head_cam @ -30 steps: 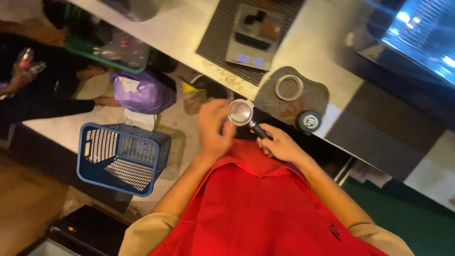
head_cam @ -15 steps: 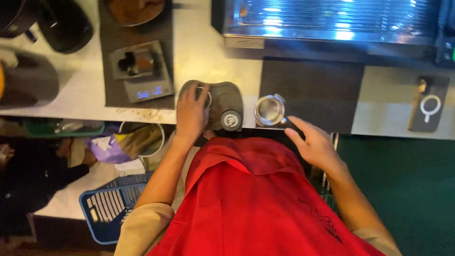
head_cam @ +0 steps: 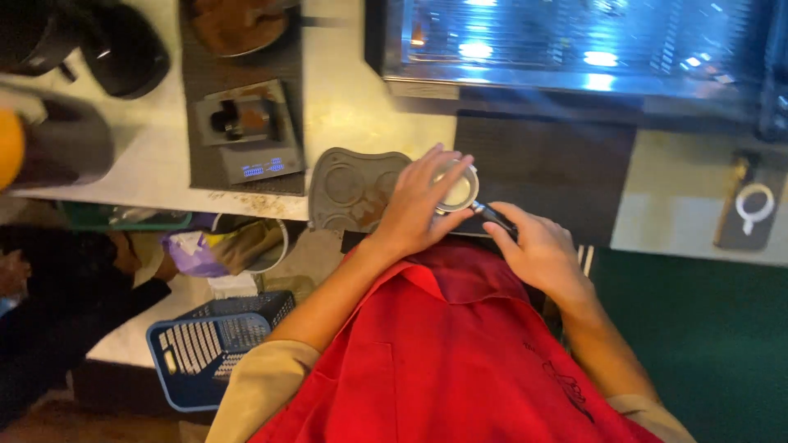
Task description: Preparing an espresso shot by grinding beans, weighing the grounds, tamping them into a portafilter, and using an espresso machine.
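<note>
At frame centre, over the pale tabletop (head_cam: 361, 98): round steel portafilter basket with black handle (head_cam: 460, 193) gripped in closed right hand (head_cam: 538, 250), left hand (head_cam: 423, 205) spread across its rim beside grey rubber tamping mat (head_cam: 349, 184); tamping seemingly pending, contents hidden.

I wear a bright red apron (head_cam: 443, 361) with a small dark drawing on one side. Under it is a tan shirt with short sleeves (head_cam: 263, 385). My arms are bare below the sleeves.
</note>
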